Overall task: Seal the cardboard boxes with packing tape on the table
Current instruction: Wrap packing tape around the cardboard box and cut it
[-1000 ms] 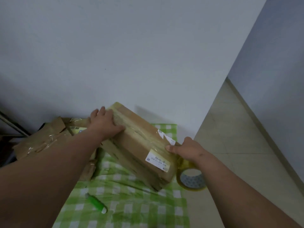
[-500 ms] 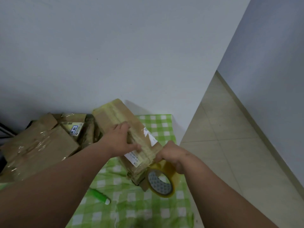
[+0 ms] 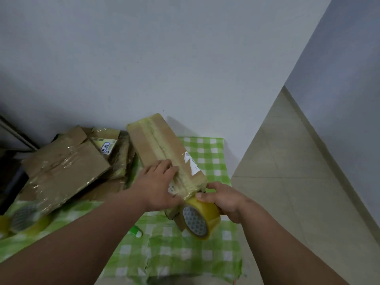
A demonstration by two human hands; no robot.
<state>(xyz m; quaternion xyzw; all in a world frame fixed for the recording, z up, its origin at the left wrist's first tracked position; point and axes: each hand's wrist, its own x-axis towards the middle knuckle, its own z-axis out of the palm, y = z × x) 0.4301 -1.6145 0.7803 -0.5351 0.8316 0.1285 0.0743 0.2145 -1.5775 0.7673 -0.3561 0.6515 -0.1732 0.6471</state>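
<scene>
A long cardboard box (image 3: 158, 145) with yellowish tape down its top seam lies on the green checked tablecloth (image 3: 185, 251), its far end toward the wall. My left hand (image 3: 158, 187) rests flat on the box's near end, over the taped seam and a white label. My right hand (image 3: 225, 198) grips a roll of yellowish packing tape (image 3: 200, 218) right below the box's near edge. Tape runs from the roll up over that edge.
A pile of flattened, taped cardboard boxes (image 3: 65, 167) lies at the left by the wall. Two more tape rolls (image 3: 26, 220) sit at the left edge. A green-and-white marker (image 3: 136, 231) lies under my left forearm. The table's right edge drops to a tiled floor (image 3: 287, 182).
The box has swung so its near end points at me. My left hand slid from the far end to the near end; my right hand brought the roll under the near edge.
</scene>
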